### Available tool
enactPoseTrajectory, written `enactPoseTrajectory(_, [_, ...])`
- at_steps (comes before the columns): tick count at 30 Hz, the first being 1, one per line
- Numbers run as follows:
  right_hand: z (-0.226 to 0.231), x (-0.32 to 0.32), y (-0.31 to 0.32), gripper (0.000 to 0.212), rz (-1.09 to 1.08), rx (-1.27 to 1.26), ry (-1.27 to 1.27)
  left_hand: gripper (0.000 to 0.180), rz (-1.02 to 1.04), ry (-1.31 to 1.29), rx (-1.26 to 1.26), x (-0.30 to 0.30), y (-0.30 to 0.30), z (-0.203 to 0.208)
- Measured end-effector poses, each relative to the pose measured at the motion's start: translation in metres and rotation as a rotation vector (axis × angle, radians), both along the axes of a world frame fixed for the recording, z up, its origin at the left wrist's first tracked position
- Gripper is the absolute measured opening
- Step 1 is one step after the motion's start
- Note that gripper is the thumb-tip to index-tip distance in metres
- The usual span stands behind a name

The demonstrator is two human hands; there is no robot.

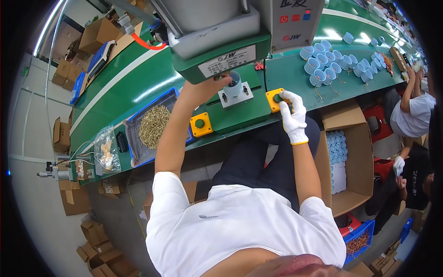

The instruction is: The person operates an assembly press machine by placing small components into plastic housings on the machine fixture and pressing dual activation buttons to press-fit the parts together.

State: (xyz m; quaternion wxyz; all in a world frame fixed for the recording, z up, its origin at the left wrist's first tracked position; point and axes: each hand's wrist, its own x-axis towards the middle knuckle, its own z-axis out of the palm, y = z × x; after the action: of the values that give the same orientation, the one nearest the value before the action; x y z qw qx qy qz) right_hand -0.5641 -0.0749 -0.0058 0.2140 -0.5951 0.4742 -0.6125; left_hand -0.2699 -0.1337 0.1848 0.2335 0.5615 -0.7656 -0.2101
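Note:
A translucent light-blue plastic cup (234, 85) stands on a metal fixture plate (240, 97) beneath the green head (221, 60) of a press. My bare left hand (205, 91) reaches under that head, its fingers bunched in a pinch at the cup's rim. The press head partly covers them, and what they pinch cannot be made out. In a white glove, my right hand (294, 115) rests at the green button of the right yellow switch box (274, 99), with its fingers apart and nothing held. A matching yellow switch box (200, 124) sits near my left forearm.
Left on the green bench lies a blue-rimmed tray (134, 147) heaped with small brass-coloured parts (155, 126), beside a plastic bag (107, 150). Several light-blue cups (318, 77) with wires stand right. A cardboard box (353, 184) of cups is beside my legs; co-workers sit far right.

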Motion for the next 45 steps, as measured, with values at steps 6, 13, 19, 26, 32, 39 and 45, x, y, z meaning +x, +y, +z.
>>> enactPoseTrajectory(6, [0.011,-0.011,0.002,0.028,-0.1,-0.059,0.136,0.034,-0.119,-0.154,0.063,-0.012,-0.024,-0.016])
enactPoseTrajectory(13, [0.021,-0.009,0.007,0.03,-0.062,-0.145,0.209,0.027,0.047,0.076,-0.034,0.004,0.006,-0.01])
enactPoseTrajectory(19, [0.041,-0.008,0.008,0.028,-0.024,-0.304,0.345,0.022,0.232,0.077,-0.509,0.062,0.103,-0.142])
enactPoseTrajectory(26, [0.058,0.004,-0.004,0.021,-0.058,-0.38,0.404,0.02,0.07,-0.109,-0.645,0.086,0.114,-0.147])
enactPoseTrajectory(32, [0.036,0.007,-0.019,0.014,-0.12,-0.297,0.355,0.017,-0.024,-0.156,-0.603,0.089,0.104,-0.133])
enactPoseTrajectory(39, [0.008,-0.003,-0.006,0.024,-0.104,-0.171,0.147,0.041,0.404,-0.266,-0.233,0.171,0.102,-0.166])
enactPoseTrajectory(45, [0.002,0.008,-0.012,0.023,-0.062,-0.165,0.106,0.027,0.442,-0.351,-0.03,0.191,0.109,-0.141])
